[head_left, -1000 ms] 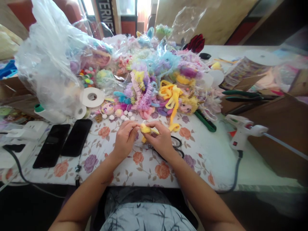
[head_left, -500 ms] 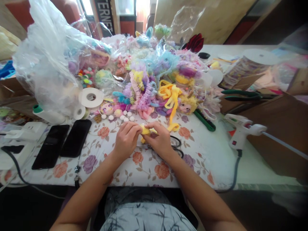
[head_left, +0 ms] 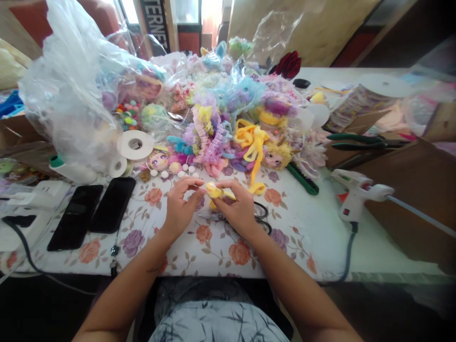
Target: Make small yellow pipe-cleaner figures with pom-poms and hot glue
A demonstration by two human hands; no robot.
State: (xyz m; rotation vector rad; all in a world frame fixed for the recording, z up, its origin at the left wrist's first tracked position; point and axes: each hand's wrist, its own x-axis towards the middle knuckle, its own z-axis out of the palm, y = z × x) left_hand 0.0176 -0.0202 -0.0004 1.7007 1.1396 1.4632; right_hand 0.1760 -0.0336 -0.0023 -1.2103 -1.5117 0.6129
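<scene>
A small folded piece of yellow ribbon (head_left: 213, 191) is pinched between the thumb and fingers of my right hand (head_left: 237, 206), above the flowered tablecloth. Just left of it is my left hand (head_left: 181, 206), its thumb and forefinger apart with a gap between them, the tips close to the ribbon. Beneath my right hand lie scissors with black handles (head_left: 262, 210); the hand covers part of them. A longer yellow ribbon (head_left: 254, 154) trails from the pile toward my right hand.
A heap of pastel trims and doll heads (head_left: 274, 156) fills the back. Two black phones (head_left: 74, 218) and white tape rolls (head_left: 136, 145) lie left. To the right are a green-handled tool (head_left: 302, 178), a corded glue gun (head_left: 356, 192) and a cardboard box (head_left: 413, 204).
My left hand has let go of the yellow ribbon and moved slightly left, its fingers parting. My right hand keeps hold in nearly the same place.
</scene>
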